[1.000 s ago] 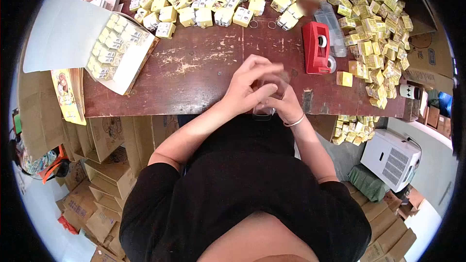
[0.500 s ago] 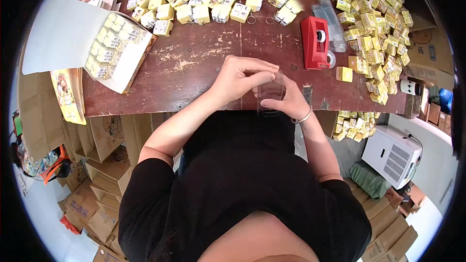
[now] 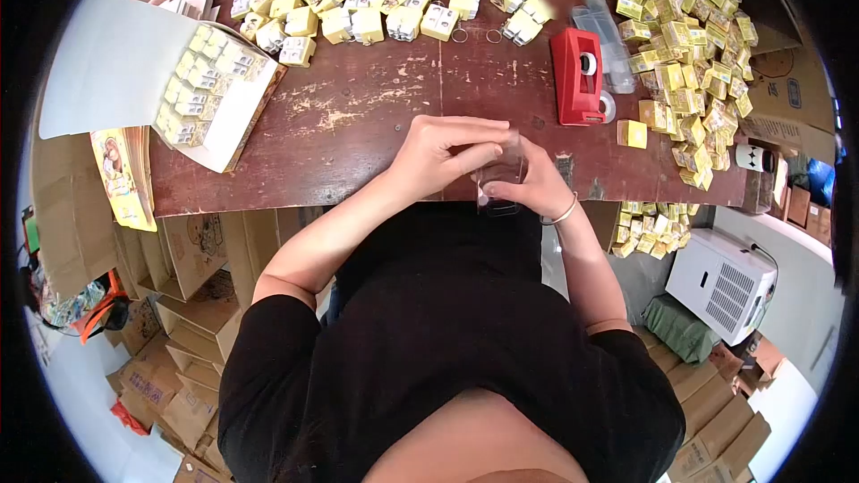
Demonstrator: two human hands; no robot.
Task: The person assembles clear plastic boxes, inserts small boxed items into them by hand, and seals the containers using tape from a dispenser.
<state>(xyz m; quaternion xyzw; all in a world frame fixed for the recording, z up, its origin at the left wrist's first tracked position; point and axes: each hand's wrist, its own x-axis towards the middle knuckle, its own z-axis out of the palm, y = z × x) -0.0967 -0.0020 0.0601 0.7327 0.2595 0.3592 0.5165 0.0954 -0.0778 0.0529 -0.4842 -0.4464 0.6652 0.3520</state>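
The yellow cards [image 3: 123, 174] at the left of the frame had writing too small to read, and so did the brown carton [image 3: 154, 386] at the lower left. In the middle, by the edge of the counter [image 3: 358, 156], the right hand [image 3: 542, 186] held a clear plastic box [image 3: 505, 166]. The left hand [image 3: 440, 156] bent over, fingertips near its top; I couldn't tell if they pinched it.
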